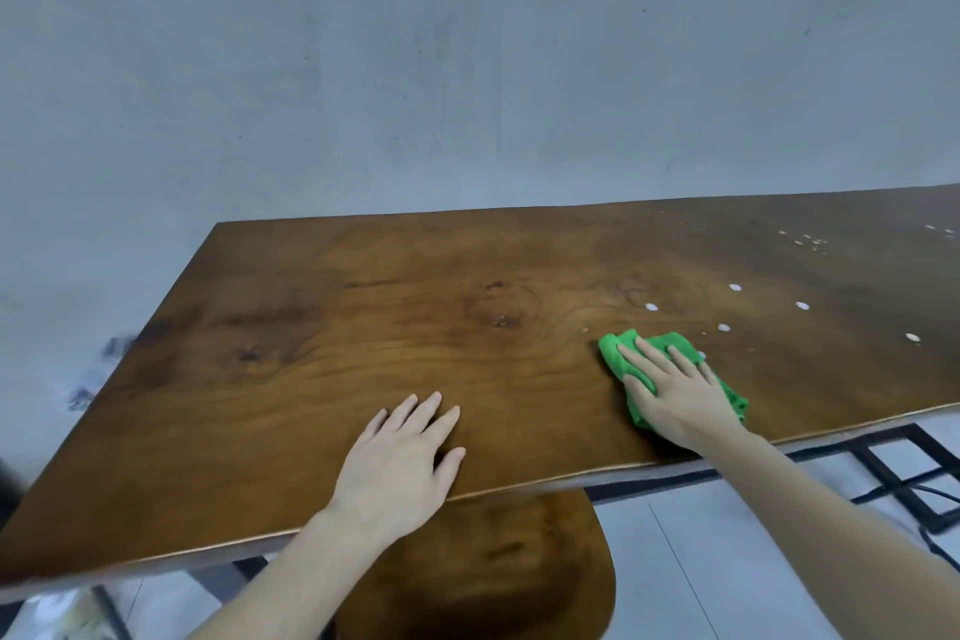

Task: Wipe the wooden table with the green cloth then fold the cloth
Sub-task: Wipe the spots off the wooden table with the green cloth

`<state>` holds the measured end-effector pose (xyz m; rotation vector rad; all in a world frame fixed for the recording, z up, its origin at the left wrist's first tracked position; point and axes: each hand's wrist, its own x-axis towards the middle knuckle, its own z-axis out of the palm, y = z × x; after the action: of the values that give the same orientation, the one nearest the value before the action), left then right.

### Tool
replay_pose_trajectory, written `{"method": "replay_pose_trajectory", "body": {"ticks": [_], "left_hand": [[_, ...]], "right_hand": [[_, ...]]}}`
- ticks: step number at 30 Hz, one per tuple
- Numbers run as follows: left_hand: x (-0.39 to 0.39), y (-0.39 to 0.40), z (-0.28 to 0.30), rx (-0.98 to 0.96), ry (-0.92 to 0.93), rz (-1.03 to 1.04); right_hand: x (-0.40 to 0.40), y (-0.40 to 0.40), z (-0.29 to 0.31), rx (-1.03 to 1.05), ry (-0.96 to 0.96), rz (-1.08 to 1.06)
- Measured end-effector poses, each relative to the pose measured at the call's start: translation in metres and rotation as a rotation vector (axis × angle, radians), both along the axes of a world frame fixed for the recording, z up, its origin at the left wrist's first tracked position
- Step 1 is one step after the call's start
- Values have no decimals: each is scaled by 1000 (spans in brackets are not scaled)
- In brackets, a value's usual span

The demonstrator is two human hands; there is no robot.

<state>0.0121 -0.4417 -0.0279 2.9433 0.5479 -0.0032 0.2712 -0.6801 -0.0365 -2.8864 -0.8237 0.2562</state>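
A bunched bright green microfibre cloth (670,369) is pressed flat against the brown, grain-patterned wooden table (363,327) by the right hand (675,398), whose fingers are laid out straight and spread over the fabric rather than curled round it; this flat press seems meant to keep a broad patch of cloth in contact with the wood. The cloth lies on the right part of the tabletop, near the front edge, with green folds showing beyond the fingertips and behind the heel of the hand. The left hand (402,457) is rested palm-down on bare wood close to the front edge, fingers extended and holding nothing, probably as a brace for the body while the other arm reaches. Small white spots (733,287) are scattered on the surface beyond and to the right of the cloth, so the wiping is judged unfinished there, and the folding has not been begun. A rounded wooden stool seat (493,566) is seen below the table edge, between the forearms.
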Motion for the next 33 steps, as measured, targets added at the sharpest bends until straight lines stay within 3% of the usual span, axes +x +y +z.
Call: {"method": "replay_pose_trajectory", "body": {"ticks": [3,9,16,21,25,28,33], "left_hand": [[-7,-3,1,-15,0,9],[-18,-11,-3,-28,-24,30],[-4,-40,-3,-30,-38,51],[24,-75,-3,-38,-70,18],[39,-98,-7,-36,-80,66],[44,-109,-8,-30,-111,106],[32,-116,-15,-46,-187,182]], "right_hand": [[-24,46,3,-4,28,-30],[-102,101,5,134,4,259],[-76,50,-9,190,-64,440],[-20,-7,-15,160,-135,318],[31,-61,-10,109,-87,241],[41,-87,-13,182,-131,232],[-3,-85,-26,364,-115,477]]}}
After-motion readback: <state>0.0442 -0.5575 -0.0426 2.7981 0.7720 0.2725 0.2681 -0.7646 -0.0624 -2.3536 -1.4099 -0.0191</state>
